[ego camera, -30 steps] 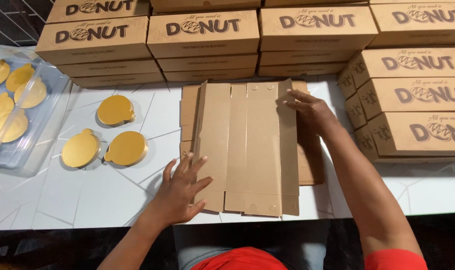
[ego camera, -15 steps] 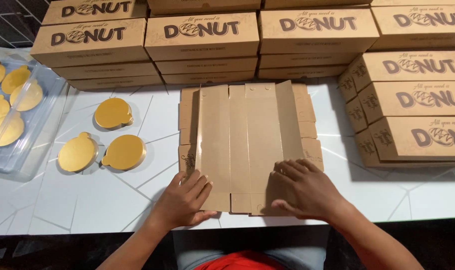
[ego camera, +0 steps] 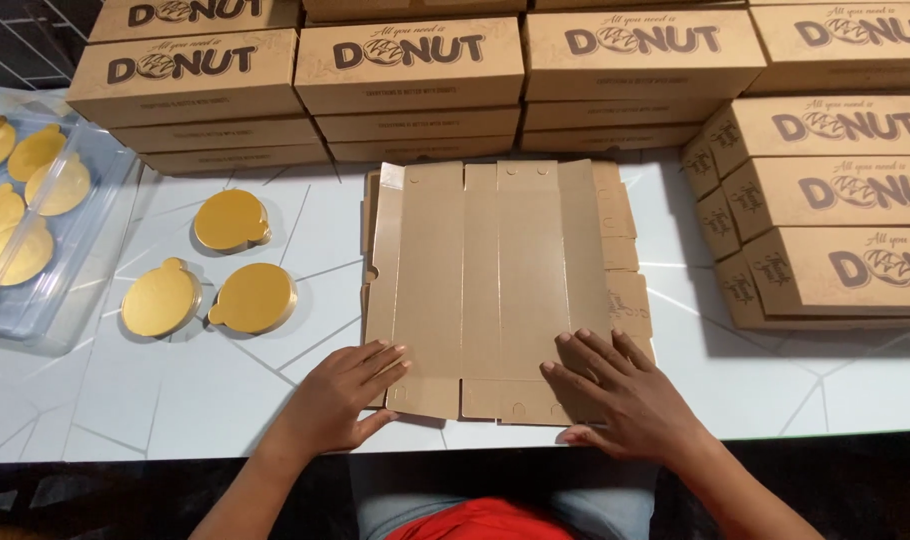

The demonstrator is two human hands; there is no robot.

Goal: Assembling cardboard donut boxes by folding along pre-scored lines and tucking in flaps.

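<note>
Brown cardboard, a flat unfolded box blank (ego camera: 495,290), is lying in the head view at the middle of the white counter (ego camera: 175,400), its near end reaching the counter's front edge and its far end running toward the stacks at the back edge. The left hand (ego camera: 345,395) is resting palm down on the blank's near left corner, fingers spread and flat, its grip released and closing on nothing. The right hand (ego camera: 620,390) is pressing the same way on the near right corner, open and flat, also grasping nothing. Judging from this, the blank is only laid out and being held down: every crease is lying flat, no wall or flap is standing, so the folding appears not yet begun. Finished brown boxes (ego camera: 405,65) are standing in stacks along the counter's back edge, and more finished boxes (ego camera: 835,190) are piled at the right edge, which suggests much of the batch is already made. Three gold round cake boards (ego camera: 230,270) are sitting loose toward the left of the counter, well apart from the blank, and a clear plastic tray (ego camera: 85,240) at the left edge is holding more of them.
</note>
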